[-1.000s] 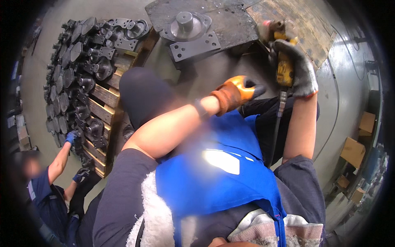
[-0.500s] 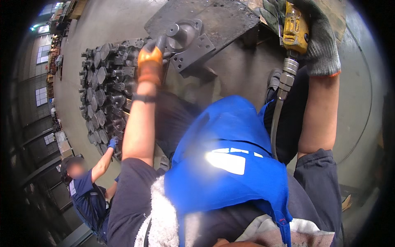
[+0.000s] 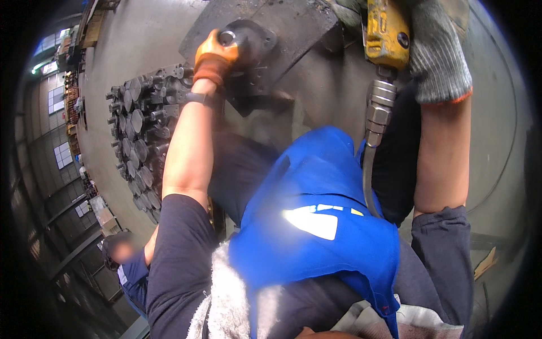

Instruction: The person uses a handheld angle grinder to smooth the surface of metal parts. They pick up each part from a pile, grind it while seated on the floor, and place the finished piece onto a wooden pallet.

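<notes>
My left hand (image 3: pixel 216 57), in an orange glove with a dark band at the wrist, is closed around the round hollow end of a dark metal flange part (image 3: pixel 257 42). That part rests on a worn dark metal tabletop (image 3: pixel 299 22) and is partly smeared by motion. My right hand (image 3: pixel 440 53), in a grey knit glove, grips a yellow air tool (image 3: pixel 387 37) beside the table's right edge. From the tool's lower end a metal coupling (image 3: pixel 380 104) and hose (image 3: pixel 367 175) hang down towards my blue apron (image 3: pixel 316 186). The tool's top end is out of the picture.
Left of the table stand rows of similar dark metal parts (image 3: pixel 135 135) with round ends. A co-worker (image 3: pixel 132 271) is at the lower left, partly hidden by my arm. A thin cable (image 3: pixel 511 147) lies on the floor at right, near a scrap of cardboard (image 3: pixel 485 263).
My left hand has gone from the flange part's side up onto its round end, and the part has turned. The air tool sits slightly further left. More of the co-worker is hidden.
</notes>
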Action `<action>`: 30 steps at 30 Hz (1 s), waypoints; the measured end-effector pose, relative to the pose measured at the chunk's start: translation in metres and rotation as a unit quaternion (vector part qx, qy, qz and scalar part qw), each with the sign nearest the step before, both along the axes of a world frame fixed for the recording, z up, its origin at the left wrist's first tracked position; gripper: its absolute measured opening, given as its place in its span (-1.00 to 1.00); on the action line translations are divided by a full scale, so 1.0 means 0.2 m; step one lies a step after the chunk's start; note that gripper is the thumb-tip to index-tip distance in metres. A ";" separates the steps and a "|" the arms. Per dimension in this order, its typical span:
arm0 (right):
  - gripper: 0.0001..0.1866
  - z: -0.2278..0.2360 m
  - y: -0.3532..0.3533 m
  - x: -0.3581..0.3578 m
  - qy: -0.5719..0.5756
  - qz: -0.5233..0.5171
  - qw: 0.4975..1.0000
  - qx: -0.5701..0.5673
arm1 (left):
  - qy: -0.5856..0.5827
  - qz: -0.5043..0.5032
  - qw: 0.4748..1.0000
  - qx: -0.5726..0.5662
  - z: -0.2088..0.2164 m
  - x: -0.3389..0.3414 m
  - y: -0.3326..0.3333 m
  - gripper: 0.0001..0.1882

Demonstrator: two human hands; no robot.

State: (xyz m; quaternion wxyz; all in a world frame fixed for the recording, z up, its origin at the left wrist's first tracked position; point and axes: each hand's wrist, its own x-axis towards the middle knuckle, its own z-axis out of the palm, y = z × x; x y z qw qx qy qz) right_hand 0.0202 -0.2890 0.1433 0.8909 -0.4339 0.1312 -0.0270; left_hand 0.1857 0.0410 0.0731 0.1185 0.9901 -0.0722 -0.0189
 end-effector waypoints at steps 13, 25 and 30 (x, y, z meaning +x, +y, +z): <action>-0.53 0.05 0.05 0.02 -0.016 0.005 1.000 -0.012 | -0.012 0.092 0.880 -0.466 0.28 -0.06 0.27 -0.57; -0.51 0.06 0.05 0.00 -0.027 -0.001 0.999 -0.017 | 0.517 0.151 0.765 -0.353 0.06 -0.25 0.44 -0.71; -0.51 0.09 0.07 0.01 -0.033 0.001 0.999 -0.018 | 0.464 0.109 0.815 -0.330 0.07 -0.26 0.40 -0.69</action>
